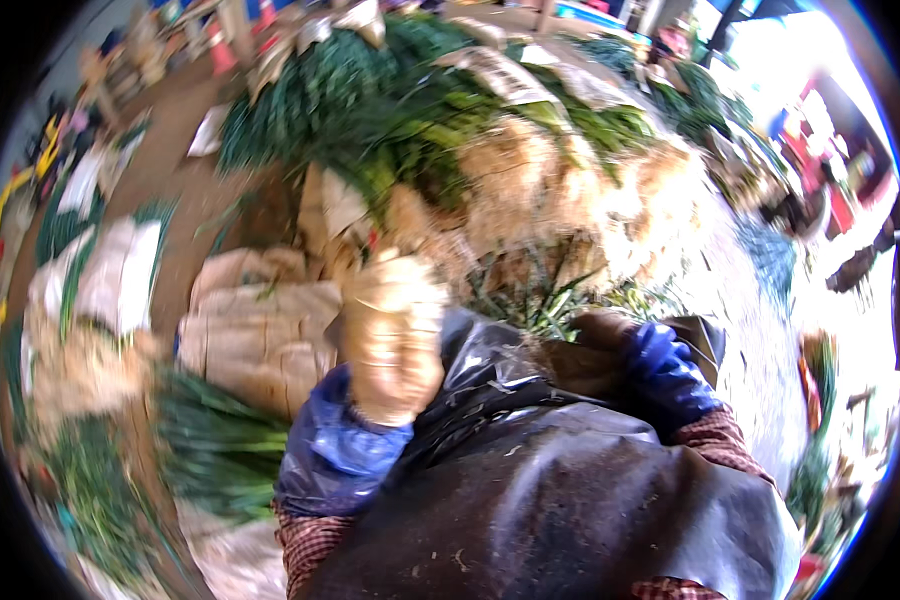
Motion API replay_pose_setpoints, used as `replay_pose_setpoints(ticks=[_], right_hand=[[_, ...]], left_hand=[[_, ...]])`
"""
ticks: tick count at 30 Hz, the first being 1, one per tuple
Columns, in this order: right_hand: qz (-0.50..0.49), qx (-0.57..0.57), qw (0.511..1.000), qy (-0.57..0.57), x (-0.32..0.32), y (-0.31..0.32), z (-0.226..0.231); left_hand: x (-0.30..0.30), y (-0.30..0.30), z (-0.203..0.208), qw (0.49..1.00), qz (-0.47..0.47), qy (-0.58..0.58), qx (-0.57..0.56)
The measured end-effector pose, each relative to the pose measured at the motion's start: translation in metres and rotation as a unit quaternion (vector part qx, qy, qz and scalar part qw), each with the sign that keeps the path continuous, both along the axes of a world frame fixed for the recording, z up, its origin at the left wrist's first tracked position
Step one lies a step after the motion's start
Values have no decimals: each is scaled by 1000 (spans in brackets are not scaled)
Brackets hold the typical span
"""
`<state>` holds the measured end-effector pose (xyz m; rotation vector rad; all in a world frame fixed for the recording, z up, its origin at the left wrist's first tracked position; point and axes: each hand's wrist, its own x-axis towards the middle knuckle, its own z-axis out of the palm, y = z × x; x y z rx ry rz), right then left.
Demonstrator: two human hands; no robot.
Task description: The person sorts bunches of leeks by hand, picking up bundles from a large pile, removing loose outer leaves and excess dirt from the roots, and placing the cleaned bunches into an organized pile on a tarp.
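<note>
My left hand [395, 335], in a pale yellowish glove with a blue plastic sleeve over the cuff, is raised in front of the dark apron. Motion smears it, and whether its fingers hold anything is unclear. My right hand [602, 330], in a brownish glove, is low beside the apron's right edge, next to loose green leaf trimmings [540, 310]; its fingers do not show clearly. Beyond both hands lies a large heap of long green leafy stalks [370, 90], which look like green onions, with pale, stringy root ends [540, 185] turned toward me.
A dark, shiny apron [580, 490] covers my lap. Folded tan sacks [260, 335] lie at the left, beside more green bundles [215, 440]. Pale sheets [120, 275] cover bundles farther left. An orange cone [220, 48] stands at the back. A person [673, 42] is at the far right.
</note>
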<state>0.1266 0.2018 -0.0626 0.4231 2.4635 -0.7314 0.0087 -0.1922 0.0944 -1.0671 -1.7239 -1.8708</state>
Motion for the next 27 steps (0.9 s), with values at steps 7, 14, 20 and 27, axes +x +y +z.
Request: replay_pose_setpoints(ticks=[7,14,20,27], right_hand=[[206,84,922,316,-24,-33,42],[36,-23,897,440,-24,25,122],[-68,-100,786,607,-95,98,158],[32,87,786,611,-251,126,201]], left_hand=[[9,171,21,733,-272,247,-573],[-12,208,-37,762,-212,187,-582],[-23,227,-97,827,-187,171,-502],[-6,220,-113,800,-246,98,-538]])
